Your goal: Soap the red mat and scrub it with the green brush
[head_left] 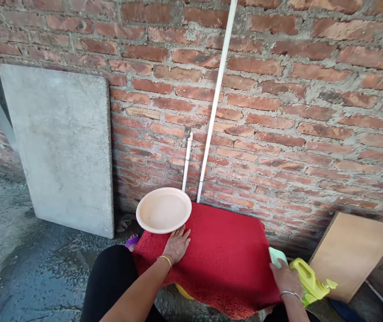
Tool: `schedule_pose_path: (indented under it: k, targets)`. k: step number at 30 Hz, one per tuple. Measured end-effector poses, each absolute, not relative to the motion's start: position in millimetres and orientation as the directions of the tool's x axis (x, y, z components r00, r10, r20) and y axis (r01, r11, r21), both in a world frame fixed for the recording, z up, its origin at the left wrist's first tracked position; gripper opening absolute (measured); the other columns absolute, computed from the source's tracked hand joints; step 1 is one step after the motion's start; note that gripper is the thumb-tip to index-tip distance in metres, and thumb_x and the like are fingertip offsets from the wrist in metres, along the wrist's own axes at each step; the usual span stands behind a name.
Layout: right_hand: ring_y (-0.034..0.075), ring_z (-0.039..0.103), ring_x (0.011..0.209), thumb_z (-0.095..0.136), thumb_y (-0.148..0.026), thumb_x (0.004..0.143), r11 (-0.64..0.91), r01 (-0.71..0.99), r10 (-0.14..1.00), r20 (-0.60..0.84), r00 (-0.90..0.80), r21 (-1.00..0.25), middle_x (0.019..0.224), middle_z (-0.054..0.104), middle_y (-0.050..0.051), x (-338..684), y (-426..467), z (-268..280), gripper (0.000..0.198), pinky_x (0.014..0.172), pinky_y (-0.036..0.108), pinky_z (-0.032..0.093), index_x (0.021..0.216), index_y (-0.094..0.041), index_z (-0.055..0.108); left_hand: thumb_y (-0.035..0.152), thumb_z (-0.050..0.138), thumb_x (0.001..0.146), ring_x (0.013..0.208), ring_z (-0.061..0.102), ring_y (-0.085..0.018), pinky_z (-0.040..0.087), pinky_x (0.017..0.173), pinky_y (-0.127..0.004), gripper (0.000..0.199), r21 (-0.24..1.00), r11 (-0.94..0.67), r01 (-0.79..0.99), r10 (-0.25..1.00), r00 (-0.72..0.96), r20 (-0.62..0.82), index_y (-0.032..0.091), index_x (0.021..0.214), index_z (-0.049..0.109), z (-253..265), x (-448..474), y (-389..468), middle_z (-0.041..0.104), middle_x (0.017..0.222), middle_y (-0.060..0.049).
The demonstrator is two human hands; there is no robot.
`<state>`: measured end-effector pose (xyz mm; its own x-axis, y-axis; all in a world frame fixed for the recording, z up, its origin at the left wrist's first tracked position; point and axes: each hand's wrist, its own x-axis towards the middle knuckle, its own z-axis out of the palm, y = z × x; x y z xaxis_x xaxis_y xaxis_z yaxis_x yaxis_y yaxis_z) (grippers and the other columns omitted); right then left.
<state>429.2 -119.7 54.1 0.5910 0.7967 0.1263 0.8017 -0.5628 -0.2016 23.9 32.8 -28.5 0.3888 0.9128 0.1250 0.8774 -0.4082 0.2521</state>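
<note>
My left hand (177,247) lies with fingers stretched out on a red cloth (228,250) that drapes over a low table. Its fingertips are right at the near rim of a shallow pale pink basin (164,210); whether they touch it I cannot tell. At the cloth's right edge, my right hand (285,275) is closed on a pale mint-green block with rounded corners (277,256), perhaps soap, partly hidden by the fingers. Just beside that hand is a yellow jug with a handle (308,279), tilted, its lower part hidden.
A brick wall (261,112) stands behind, with a white pipe (216,98) and a tap (187,134). A grey slab (64,147) leans at left above wet ground (57,264). A tan board (355,250) leans at right. Something yellow (184,291) shows under the cloth.
</note>
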Motion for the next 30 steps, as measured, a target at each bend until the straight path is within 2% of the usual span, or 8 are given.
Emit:
schedule_pose_path:
  k: [2, 4, 8, 10, 12, 16, 25, 30]
  targets:
    - [0.043, 0.071, 0.085, 0.034, -0.048, 0.089, -0.693, 0.695, 0.693, 0.090, 0.716, -0.194, 0.095, 0.070, 0.025, 440, -125, 57, 0.059, 0.073, 0.058, 0.052, 0.126, -0.021, 0.071, 0.033, 0.036, 0.102, 0.149, 0.037, -0.027, 0.026, 0.125, -0.047, 0.051, 0.250, -0.410, 0.877, 0.912, 0.393, 0.116, 0.019, 0.150, 0.051, -28, 24, 33, 0.042, 0.160, -0.012]
    - [0.042, 0.070, 0.098, 0.033, -0.051, 0.091, -0.701, 0.686, 0.690, 0.058, 0.721, -0.194, 0.102, 0.069, 0.027, 429, -117, 57, 0.066, 0.083, 0.055, 0.052, 0.135, -0.013, 0.064, 0.033, 0.036, 0.102, 0.149, 0.036, -0.027, 0.025, 0.125, -0.047, 0.052, 0.245, -0.407, 0.880, 0.913, 0.394, 0.103, 0.018, 0.150, 0.050, -27, 24, 32, 0.043, 0.160, -0.012]
    - [0.031, 0.062, 0.120, 0.042, -0.048, 0.092, -0.482, 0.842, 0.866, 0.018, 0.500, -0.242, 0.120, 0.065, 0.019, 341, -74, 50, 0.063, 0.104, 0.038, 0.045, 0.142, -0.012, 0.056, 0.032, 0.038, 0.102, 0.147, 0.040, -0.028, 0.027, 0.124, -0.048, 0.051, 0.235, -0.398, 0.887, 0.918, 0.384, 0.102, 0.019, 0.150, 0.050, -26, 22, 31, 0.043, 0.160, -0.012]
    - [0.028, 0.062, 0.116, 0.046, -0.043, 0.092, -0.313, 0.908, 0.947, -0.020, 0.320, -0.277, 0.127, 0.062, 0.018, 279, -52, 44, 0.058, 0.104, 0.036, 0.044, 0.141, -0.013, 0.057, 0.032, 0.037, 0.102, 0.147, 0.040, -0.028, 0.028, 0.123, -0.048, 0.050, 0.221, -0.400, 0.890, 0.916, 0.385, 0.110, 0.020, 0.149, 0.051, -27, 21, 31, 0.044, 0.160, -0.012]
    - [0.024, 0.062, 0.115, 0.055, -0.042, 0.089, -0.200, 0.930, 0.979, -0.030, 0.201, -0.309, 0.127, 0.062, 0.013, 223, -38, 38, 0.053, 0.103, 0.031, 0.044, 0.137, -0.023, 0.062, 0.031, 0.037, 0.103, 0.147, 0.040, -0.027, 0.028, 0.124, -0.047, 0.050, 0.208, -0.411, 0.888, 0.911, 0.392, 0.125, 0.020, 0.149, 0.051, -30, 20, 32, 0.045, 0.159, -0.011]
    - [0.023, 0.061, 0.115, 0.065, -0.041, 0.082, -0.102, 0.939, 0.995, -0.043, 0.093, -0.328, 0.127, 0.062, 0.008, 176, -30, 29, 0.053, 0.101, 0.029, 0.043, 0.134, -0.031, 0.064, 0.029, 0.035, 0.102, 0.148, 0.039, -0.025, 0.028, 0.124, -0.044, 0.050, 0.208, -0.432, 0.877, 0.901, 0.409, 0.146, 0.020, 0.149, 0.051, -33, 18, 33, 0.045, 0.159, -0.010]
    - [0.027, 0.062, 0.112, 0.042, -0.040, 0.096, -0.385, 0.894, 0.923, -0.101, 0.372, -0.227, 0.123, 0.059, 0.016, 304, -60, 32, 0.055, 0.102, 0.037, 0.044, 0.145, -0.017, 0.052, 0.034, 0.035, 0.103, 0.149, 0.037, -0.028, 0.025, 0.124, -0.046, 0.051, 0.258, -0.407, 0.876, 0.913, 0.399, 0.084, 0.019, 0.150, 0.050, -23, 21, 30, 0.041, 0.161, -0.013]
    - [0.026, 0.063, 0.107, 0.039, -0.046, 0.097, -0.434, 0.871, 0.898, -0.042, 0.437, -0.231, 0.123, 0.058, 0.014, 320, -65, 13, 0.056, 0.099, 0.036, 0.047, 0.146, -0.021, 0.051, 0.034, 0.038, 0.102, 0.147, 0.038, -0.030, 0.027, 0.123, -0.047, 0.050, 0.262, -0.406, 0.875, 0.913, 0.399, 0.082, 0.016, 0.148, 0.052, -13, 21, 29, 0.043, 0.159, -0.014]
